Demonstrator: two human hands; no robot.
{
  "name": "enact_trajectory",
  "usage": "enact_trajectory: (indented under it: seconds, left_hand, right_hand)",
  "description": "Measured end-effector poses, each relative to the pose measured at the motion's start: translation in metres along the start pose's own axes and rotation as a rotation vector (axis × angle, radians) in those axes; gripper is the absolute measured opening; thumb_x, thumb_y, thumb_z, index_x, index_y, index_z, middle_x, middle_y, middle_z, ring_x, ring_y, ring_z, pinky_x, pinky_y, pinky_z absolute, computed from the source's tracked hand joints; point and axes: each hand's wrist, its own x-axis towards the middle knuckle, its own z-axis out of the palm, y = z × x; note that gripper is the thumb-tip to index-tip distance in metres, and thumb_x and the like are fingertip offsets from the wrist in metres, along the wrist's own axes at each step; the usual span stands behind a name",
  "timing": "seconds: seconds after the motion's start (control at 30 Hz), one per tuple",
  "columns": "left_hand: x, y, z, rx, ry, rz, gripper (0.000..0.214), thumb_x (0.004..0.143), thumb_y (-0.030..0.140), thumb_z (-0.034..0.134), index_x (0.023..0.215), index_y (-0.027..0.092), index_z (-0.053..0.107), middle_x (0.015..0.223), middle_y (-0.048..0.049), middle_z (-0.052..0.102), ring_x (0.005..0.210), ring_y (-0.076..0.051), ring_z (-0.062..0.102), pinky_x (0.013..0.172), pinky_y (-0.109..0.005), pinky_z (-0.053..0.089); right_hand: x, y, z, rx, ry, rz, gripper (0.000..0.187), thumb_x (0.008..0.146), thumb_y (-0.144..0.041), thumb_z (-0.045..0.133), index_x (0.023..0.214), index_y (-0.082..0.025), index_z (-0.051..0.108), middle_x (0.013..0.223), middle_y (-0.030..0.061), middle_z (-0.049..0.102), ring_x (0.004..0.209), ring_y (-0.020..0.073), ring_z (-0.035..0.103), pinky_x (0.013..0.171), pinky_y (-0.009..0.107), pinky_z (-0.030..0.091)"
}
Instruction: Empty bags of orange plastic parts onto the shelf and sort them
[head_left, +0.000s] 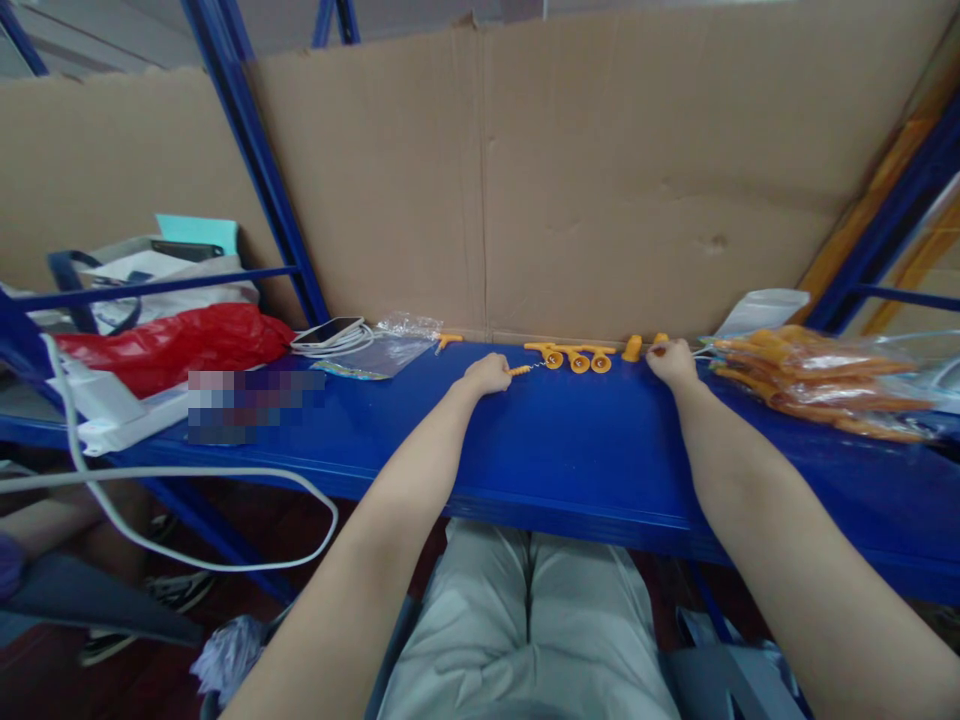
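Observation:
My left hand (pixel 489 374) is closed around the grooved orange handle (pixel 520 371) of a small tool with a twisted metal spiral (pixel 537 366). Just beyond the spiral, several orange pieces with round cup-like ends (pixel 578 363) lie in a row along the cardboard. My right hand (pixel 673 363) is closed at the row's right end, its fingertips on a small orange piece (pixel 661 340) that they partly hide. Beside it stands an orange cap-like piece (pixel 632 348). A separate orange T-shaped piece (pixel 448 340) lies left of my left hand.
Clear bags of orange parts (pixel 817 375) lie at the right. To the left are a phone (pixel 328 334), a white cable, a plastic bag (pixel 375 355) and a red bag (pixel 180 345). Cardboard (pixel 585 180) backs the blue table (pixel 570 440); blue posts flank it.

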Motion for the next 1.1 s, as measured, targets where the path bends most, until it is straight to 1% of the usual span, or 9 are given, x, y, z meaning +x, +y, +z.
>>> enact_trajectory:
  seconds: [0.17, 0.3, 0.37, 0.53, 0.7, 0.77, 0.87, 1.0, 1.1]
  left_hand:
    - [0.005, -0.004, 0.004, -0.044, 0.038, 0.011, 0.017, 0.079, 0.018, 0.057, 0.091, 0.018, 0.069, 0.091, -0.0074, 0.075, 0.088, -0.022, 0.068, 0.074, -0.027, 0.049]
    - [0.006, -0.005, 0.007, -0.114, 0.068, 0.043, 0.014, 0.082, 0.020, 0.057, 0.090, 0.019, 0.069, 0.087, -0.0051, 0.075, 0.086, -0.019, 0.068, 0.078, -0.027, 0.049]
    - [0.006, -0.005, 0.008, -0.123, 0.081, 0.057, 0.013, 0.081, 0.019, 0.058, 0.088, 0.019, 0.069, 0.086, -0.0044, 0.075, 0.086, -0.018, 0.068, 0.079, -0.026, 0.048]
    - [0.004, -0.004, 0.007, -0.143, 0.091, 0.057, 0.013, 0.079, 0.016, 0.058, 0.087, 0.019, 0.069, 0.083, -0.0037, 0.075, 0.085, -0.019, 0.068, 0.076, -0.026, 0.049]
    - [0.000, -0.001, 0.004, -0.130, 0.062, 0.047, 0.015, 0.080, 0.016, 0.057, 0.089, 0.019, 0.069, 0.082, -0.0032, 0.076, 0.085, -0.018, 0.068, 0.076, -0.025, 0.049]
    - [-0.001, 0.001, 0.002, -0.123, 0.049, 0.036, 0.015, 0.080, 0.017, 0.057, 0.090, 0.018, 0.069, 0.083, -0.0034, 0.076, 0.085, -0.017, 0.068, 0.076, -0.024, 0.048]
    - [-0.002, 0.002, 0.001, -0.115, 0.040, 0.025, 0.017, 0.081, 0.017, 0.057, 0.092, 0.018, 0.069, 0.085, -0.0040, 0.076, 0.084, -0.018, 0.068, 0.074, -0.025, 0.048]
    - [-0.001, 0.001, 0.002, -0.102, 0.040, 0.036, 0.017, 0.081, 0.018, 0.057, 0.094, 0.018, 0.068, 0.088, -0.0048, 0.076, 0.082, -0.018, 0.068, 0.072, -0.025, 0.048]
    - [0.000, 0.001, 0.002, -0.082, 0.030, 0.045, 0.019, 0.082, 0.018, 0.056, 0.096, 0.017, 0.068, 0.089, -0.0051, 0.076, 0.084, -0.018, 0.068, 0.072, -0.024, 0.047]
  right_hand:
    - [-0.007, -0.006, -0.011, 0.057, 0.067, 0.186, 0.025, 0.077, -0.019, 0.055, 0.102, -0.016, 0.059, 0.111, 0.0161, 0.056, 0.094, 0.0278, 0.062, 0.084, 0.041, 0.049]
    - [-0.007, -0.009, -0.015, 0.116, 0.159, 0.193, 0.027, 0.075, -0.019, 0.055, 0.102, -0.017, 0.051, 0.111, 0.0152, 0.056, 0.098, 0.0294, 0.061, 0.086, 0.044, 0.049]
    - [-0.009, -0.013, -0.018, 0.117, 0.162, 0.182, 0.031, 0.075, -0.019, 0.055, 0.105, -0.018, 0.048, 0.113, 0.0149, 0.056, 0.104, 0.0301, 0.060, 0.089, 0.045, 0.048]
    - [-0.014, -0.022, -0.023, 0.055, 0.065, 0.179, 0.048, 0.076, -0.021, 0.058, 0.121, -0.013, 0.045, 0.124, 0.0186, 0.054, 0.118, 0.0310, 0.055, 0.098, 0.041, 0.044]
    - [-0.010, -0.018, -0.021, 0.030, -0.047, 0.319, 0.051, 0.075, -0.017, 0.058, 0.124, -0.004, 0.052, 0.124, 0.0281, 0.056, 0.118, 0.0374, 0.057, 0.096, 0.048, 0.047]
    - [-0.007, -0.017, -0.020, 0.023, -0.077, 0.335, 0.047, 0.074, -0.015, 0.058, 0.120, -0.005, 0.058, 0.120, 0.0287, 0.059, 0.115, 0.0391, 0.059, 0.094, 0.051, 0.049]
    - [-0.006, -0.020, -0.024, 0.006, -0.137, 0.378, 0.046, 0.074, -0.015, 0.062, 0.119, -0.008, 0.062, 0.119, 0.0280, 0.061, 0.115, 0.0392, 0.060, 0.093, 0.050, 0.050]
    - [-0.011, -0.027, -0.035, -0.036, -0.209, 0.528, 0.053, 0.075, -0.025, 0.069, 0.125, -0.012, 0.060, 0.129, 0.0248, 0.058, 0.126, 0.0363, 0.052, 0.101, 0.048, 0.045]
    - [-0.017, -0.031, -0.043, -0.117, -0.212, 0.564, 0.055, 0.073, -0.034, 0.074, 0.123, -0.016, 0.060, 0.130, 0.0230, 0.057, 0.130, 0.0367, 0.048, 0.101, 0.051, 0.041]
